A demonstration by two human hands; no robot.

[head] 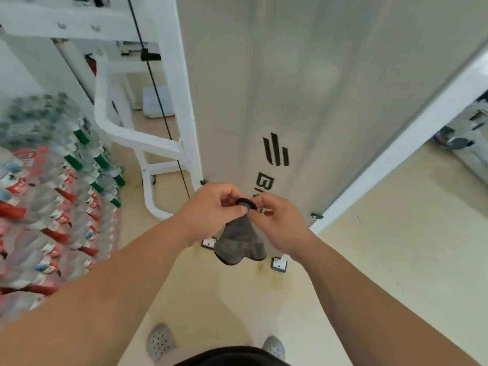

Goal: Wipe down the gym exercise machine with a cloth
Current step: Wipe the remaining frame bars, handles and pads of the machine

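Hands [211, 207] [280, 223], cloth [237, 244]; machine [303, 88] ahead, bottles [52, 194] left

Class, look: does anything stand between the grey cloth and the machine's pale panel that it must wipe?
Nothing visible does. The left hand and right hand pinch the dark grey cloth just before the pale grey machine panel.

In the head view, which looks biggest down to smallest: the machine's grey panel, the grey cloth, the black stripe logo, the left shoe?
1. grey panel
2. grey cloth
3. black stripe logo and left shoe look alike, so they tie.
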